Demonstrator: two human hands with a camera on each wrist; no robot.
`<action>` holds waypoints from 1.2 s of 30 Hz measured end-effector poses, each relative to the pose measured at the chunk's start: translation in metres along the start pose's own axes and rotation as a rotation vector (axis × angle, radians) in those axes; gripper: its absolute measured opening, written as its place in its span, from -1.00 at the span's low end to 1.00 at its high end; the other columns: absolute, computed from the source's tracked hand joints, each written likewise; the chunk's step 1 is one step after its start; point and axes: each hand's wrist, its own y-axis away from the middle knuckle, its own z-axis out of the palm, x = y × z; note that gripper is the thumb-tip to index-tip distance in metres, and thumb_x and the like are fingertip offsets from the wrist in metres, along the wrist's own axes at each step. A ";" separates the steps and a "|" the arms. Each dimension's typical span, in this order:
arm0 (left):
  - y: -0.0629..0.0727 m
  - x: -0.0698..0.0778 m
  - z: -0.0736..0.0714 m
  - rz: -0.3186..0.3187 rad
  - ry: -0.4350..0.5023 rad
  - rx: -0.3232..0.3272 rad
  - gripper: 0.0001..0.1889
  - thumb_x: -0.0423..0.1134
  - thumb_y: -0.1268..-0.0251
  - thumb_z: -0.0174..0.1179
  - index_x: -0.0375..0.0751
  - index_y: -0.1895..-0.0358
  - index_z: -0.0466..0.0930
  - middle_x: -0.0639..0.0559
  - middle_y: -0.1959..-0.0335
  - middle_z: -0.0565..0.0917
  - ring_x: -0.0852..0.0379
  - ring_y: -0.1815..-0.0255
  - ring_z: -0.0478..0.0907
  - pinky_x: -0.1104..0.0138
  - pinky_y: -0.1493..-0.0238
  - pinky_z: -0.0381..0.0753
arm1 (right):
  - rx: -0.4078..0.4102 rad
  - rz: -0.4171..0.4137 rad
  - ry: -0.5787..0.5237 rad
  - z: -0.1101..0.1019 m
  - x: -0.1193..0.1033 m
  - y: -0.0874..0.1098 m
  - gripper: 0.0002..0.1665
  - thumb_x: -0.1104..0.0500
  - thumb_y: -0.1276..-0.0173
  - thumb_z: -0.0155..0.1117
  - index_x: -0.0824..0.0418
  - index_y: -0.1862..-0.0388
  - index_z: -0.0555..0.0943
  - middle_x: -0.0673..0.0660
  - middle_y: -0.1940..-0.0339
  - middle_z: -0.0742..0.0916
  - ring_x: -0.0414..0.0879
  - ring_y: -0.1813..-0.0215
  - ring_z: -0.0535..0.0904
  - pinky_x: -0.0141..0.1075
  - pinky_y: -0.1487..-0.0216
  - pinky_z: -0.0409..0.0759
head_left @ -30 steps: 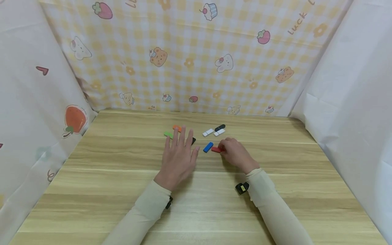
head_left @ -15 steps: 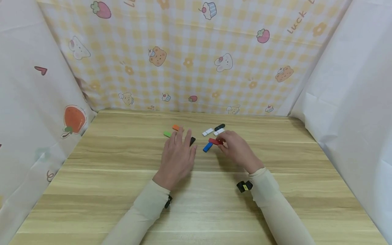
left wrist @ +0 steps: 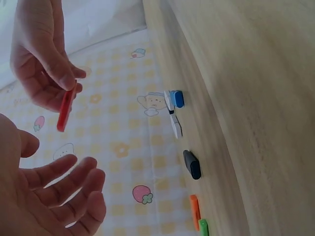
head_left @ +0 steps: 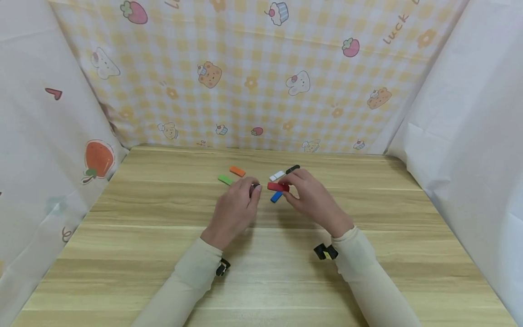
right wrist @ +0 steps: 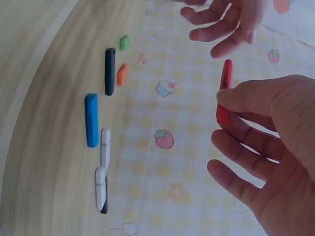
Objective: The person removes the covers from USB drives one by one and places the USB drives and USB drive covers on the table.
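Observation:
My right hand (head_left: 316,202) pinches a red USB flash drive (head_left: 275,186) between thumb and fingers, raised above the table. The drive's free end points toward my left hand (head_left: 233,209). In the left wrist view the left hand's fingers (left wrist: 64,189) are loosely bent, holding nothing, a short gap from the red drive. Below lies a blue USB drive (head_left: 276,197). A black USB drive (right wrist: 110,71) lies on the table, mostly covered by the left hand in the head view. One white drive (right wrist: 101,189) is hidden behind the right hand there.
Behind the hands lie a white drive (head_left: 277,175) and a dark rounded drive (head_left: 292,169). Orange (head_left: 237,171) and green (head_left: 225,180) drives sit at the left. A wooden table (head_left: 261,281) runs back to a patterned cloth (head_left: 245,104), with white cloth at both sides.
The right hand has lifted the red drive off the table and carried it left, over the blue one. My left hand has risen and turned, its fingers now bending from flat.

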 end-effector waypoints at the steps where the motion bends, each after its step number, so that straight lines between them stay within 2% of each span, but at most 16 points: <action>1: 0.000 0.000 0.000 0.000 0.017 -0.003 -0.70 -0.14 -0.75 0.06 -0.28 -0.09 0.68 0.00 0.29 0.65 0.10 0.36 0.50 0.32 0.43 0.54 | 0.006 -0.014 0.001 0.000 -0.001 0.000 -0.66 0.32 -0.35 0.59 0.23 -0.08 0.75 0.15 0.03 0.76 0.03 -0.03 0.66 -0.11 -0.09 0.78; 7: -0.001 0.000 0.000 -0.018 0.095 -0.052 -0.72 -0.14 -0.75 0.04 -0.24 0.05 0.67 0.10 0.51 0.50 0.18 0.56 0.37 0.39 0.54 0.33 | 0.016 -0.086 -0.027 0.001 -0.010 0.001 -0.66 0.28 -0.36 0.59 0.21 -0.09 0.73 0.11 0.00 0.74 0.01 -0.06 0.66 -0.14 -0.11 0.77; 13: -0.003 0.001 0.000 -0.099 0.333 -0.152 -0.71 -0.17 -0.78 -0.03 -0.27 0.08 0.62 0.08 0.54 0.40 0.19 0.58 0.30 0.43 0.54 0.22 | 0.023 -0.121 -0.038 0.002 -0.015 0.001 -0.69 0.29 -0.36 0.59 0.19 -0.05 0.73 0.10 -0.03 0.74 0.00 -0.10 0.65 -0.13 -0.13 0.75; 15: -0.003 0.001 -0.001 -0.113 0.380 -0.167 -0.73 -0.20 -0.78 -0.03 -0.28 0.09 0.60 0.06 0.53 0.39 0.18 0.58 0.29 0.43 0.54 0.22 | 0.022 -0.125 -0.035 0.002 -0.016 0.001 -0.68 0.31 -0.35 0.58 0.19 -0.05 0.73 0.10 -0.04 0.74 0.00 -0.10 0.66 -0.14 -0.13 0.75; 21: -0.002 0.003 -0.002 -0.138 0.409 -0.170 -0.76 -0.23 -0.75 -0.01 -0.26 0.12 0.59 0.05 0.52 0.40 0.18 0.58 0.29 0.43 0.55 0.22 | 0.023 -0.140 -0.021 0.004 -0.019 0.000 -0.66 0.23 -0.37 0.60 0.20 -0.07 0.72 0.10 -0.04 0.74 -0.02 -0.11 0.66 -0.15 -0.15 0.76; 25: -0.002 0.005 -0.002 -0.127 0.411 -0.162 -0.75 -0.24 -0.74 0.00 -0.29 0.13 0.60 0.06 0.52 0.40 0.19 0.58 0.28 0.43 0.55 0.21 | 0.049 -0.154 -0.009 0.006 -0.020 0.000 -0.66 0.15 -0.36 0.63 0.19 -0.03 0.73 0.08 0.01 0.74 -0.03 -0.07 0.66 -0.16 -0.10 0.75; 31: -0.002 0.007 -0.002 -0.108 0.423 -0.158 -0.76 -0.27 -0.71 0.00 -0.23 0.20 0.60 0.08 0.55 0.41 0.22 0.60 0.29 0.44 0.58 0.22 | 0.086 -0.194 0.002 0.007 -0.019 0.000 -0.73 0.16 -0.35 0.64 0.18 0.07 0.74 0.05 0.10 0.74 -0.07 0.04 0.65 -0.21 -0.01 0.73; 36: -0.002 0.007 -0.001 -0.107 0.409 -0.153 -0.74 -0.26 -0.72 -0.01 -0.21 0.23 0.59 0.09 0.56 0.41 0.22 0.60 0.29 0.45 0.58 0.21 | 0.070 -0.206 -0.036 0.005 -0.017 -0.001 -0.76 0.20 -0.35 0.63 0.18 0.09 0.74 0.04 0.13 0.73 -0.05 0.07 0.65 -0.23 0.01 0.72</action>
